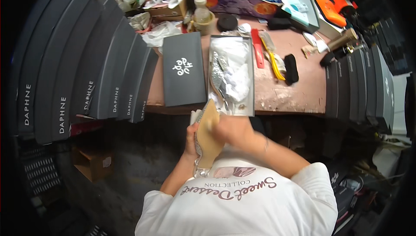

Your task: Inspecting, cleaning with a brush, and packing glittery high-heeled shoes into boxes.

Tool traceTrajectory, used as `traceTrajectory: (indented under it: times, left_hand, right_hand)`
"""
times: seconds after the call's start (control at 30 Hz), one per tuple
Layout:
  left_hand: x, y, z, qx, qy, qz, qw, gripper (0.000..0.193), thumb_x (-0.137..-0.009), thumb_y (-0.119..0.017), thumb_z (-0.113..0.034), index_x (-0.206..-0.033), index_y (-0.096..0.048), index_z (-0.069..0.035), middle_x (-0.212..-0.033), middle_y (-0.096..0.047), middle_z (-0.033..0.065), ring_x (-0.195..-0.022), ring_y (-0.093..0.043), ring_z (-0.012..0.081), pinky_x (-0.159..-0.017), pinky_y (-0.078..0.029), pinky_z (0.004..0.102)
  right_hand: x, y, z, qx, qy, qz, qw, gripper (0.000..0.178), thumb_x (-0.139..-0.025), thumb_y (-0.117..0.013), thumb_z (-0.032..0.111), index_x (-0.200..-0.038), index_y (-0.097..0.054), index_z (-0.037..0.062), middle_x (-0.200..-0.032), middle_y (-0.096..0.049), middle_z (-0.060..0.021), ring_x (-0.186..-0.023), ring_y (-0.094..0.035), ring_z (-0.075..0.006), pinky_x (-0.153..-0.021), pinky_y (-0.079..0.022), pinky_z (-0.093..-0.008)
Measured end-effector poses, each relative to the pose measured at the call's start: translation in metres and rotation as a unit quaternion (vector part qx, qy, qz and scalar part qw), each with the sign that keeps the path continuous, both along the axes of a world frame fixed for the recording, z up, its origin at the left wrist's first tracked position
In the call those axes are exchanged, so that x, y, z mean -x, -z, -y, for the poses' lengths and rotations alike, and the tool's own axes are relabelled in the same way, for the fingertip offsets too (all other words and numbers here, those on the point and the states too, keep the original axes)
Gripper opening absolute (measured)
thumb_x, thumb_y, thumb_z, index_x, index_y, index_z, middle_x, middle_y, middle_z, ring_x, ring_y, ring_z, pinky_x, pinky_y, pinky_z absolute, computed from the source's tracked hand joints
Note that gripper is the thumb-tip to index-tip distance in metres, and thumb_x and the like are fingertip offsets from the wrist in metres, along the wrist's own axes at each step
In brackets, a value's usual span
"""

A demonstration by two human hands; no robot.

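The left hand (pixel 190 143) is gripping a pointed, glittery silver shoe with a tan sole (pixel 207 143), fingers wrapping its left edge; the right hand (pixel 234 131) is blurring over the sole's right side, so whether its fingers are holding anything I can't tell. Dark-grey shoeboxes (pixel 65 62) are crowding the left; on the pinkish-brown surface (pixel 303 95), a dark rectangular lid (pixel 184 78), an open grey box (pixel 252 78) with white tissue (pixel 237 73) and a flat red tool (pixel 258 52) are lying; more dark boxes (pixel 353 91) are standing right.

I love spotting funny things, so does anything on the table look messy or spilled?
The pinkish tabletop looks worn: pale patches show near its front edge, though some could be glare. Crumpled white plastic lies loosely toward the back left, looking untidy. I see no obvious spill.
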State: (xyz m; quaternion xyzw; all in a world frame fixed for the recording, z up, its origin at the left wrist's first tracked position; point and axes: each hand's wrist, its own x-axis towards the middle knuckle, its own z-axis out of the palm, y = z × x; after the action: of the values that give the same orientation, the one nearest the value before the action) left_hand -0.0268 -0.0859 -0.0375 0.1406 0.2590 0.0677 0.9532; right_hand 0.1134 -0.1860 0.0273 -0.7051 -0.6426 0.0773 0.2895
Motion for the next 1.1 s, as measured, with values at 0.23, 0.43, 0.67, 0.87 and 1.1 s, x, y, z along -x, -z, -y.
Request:
traceTrajectory:
  times: [0.23, 0.43, 0.67, 0.87, 1.1]
  left_hand:
    - [0.006, 0.000, -0.003, -0.056, 0.017, 0.024, 0.998, 0.078, -0.082, -0.047, -0.060, -0.136, -0.040, -0.005, -0.124, -0.053, 0.0185, -0.098, -0.061, 0.0283, -0.080, -0.054, 0.0405]
    - [0.000, -0.020, -0.001, -0.152, 0.016, 0.063, 0.986, 0.075, -0.087, -0.040, -0.065, -0.133, -0.042, -0.006, -0.119, -0.057, 0.0162, -0.097, -0.061, 0.0295, -0.080, -0.053, 0.0403]
    - [0.000, -0.022, -0.001, -0.149, -0.003, -0.011, 0.989, 0.083, -0.087, -0.036, -0.069, -0.140, -0.036, -0.005, -0.135, -0.045, 0.0184, -0.119, -0.050, 0.0292, -0.100, -0.041, 0.0430]
    - [0.011, -0.017, 0.010, -0.108, -0.066, -0.012, 0.992, 0.073, -0.090, -0.035, -0.061, -0.138, -0.038, -0.007, -0.130, -0.051, 0.0124, -0.112, -0.055, 0.0267, -0.093, -0.047, 0.0405]
    - [0.005, -0.026, 0.001, -0.161, 0.018, -0.041, 0.986, 0.076, -0.089, -0.032, -0.062, -0.138, -0.039, -0.004, -0.131, -0.050, 0.0172, -0.117, -0.052, 0.0255, -0.097, -0.045, 0.0382]
  right_hand:
    - [0.003, 0.001, 0.005, -0.118, 0.004, -0.019, 0.993, 0.013, -0.072, -0.064, 0.014, -0.078, -0.052, 0.0102, -0.066, -0.050, -0.0059, -0.051, -0.055, -0.0211, -0.042, -0.045, -0.0334]
    - [0.032, -0.010, 0.014, -0.128, -0.044, 0.050, 0.990, 0.011, -0.075, -0.061, 0.015, -0.079, -0.052, 0.0095, -0.067, -0.052, -0.0048, -0.054, -0.058, -0.0230, -0.043, -0.047, -0.0335]
    - [0.030, -0.026, -0.003, -0.137, -0.090, 0.062, 0.984, 0.015, -0.077, -0.058, 0.016, -0.088, -0.053, 0.0082, -0.067, -0.056, -0.0045, -0.058, -0.064, -0.0226, -0.044, -0.049, -0.0367]
    - [0.017, -0.018, -0.025, -0.023, 0.018, 0.041, 0.999, 0.014, -0.077, -0.060, 0.017, -0.084, -0.053, 0.0074, -0.066, -0.054, -0.0036, -0.056, -0.062, -0.0218, -0.042, -0.049, -0.0362]
    - [-0.004, 0.000, -0.020, -0.043, 0.039, 0.051, 0.997, 0.012, -0.075, -0.060, 0.016, -0.082, -0.052, 0.0108, -0.068, -0.053, -0.0033, -0.056, -0.061, -0.0205, -0.040, -0.046, -0.0333]
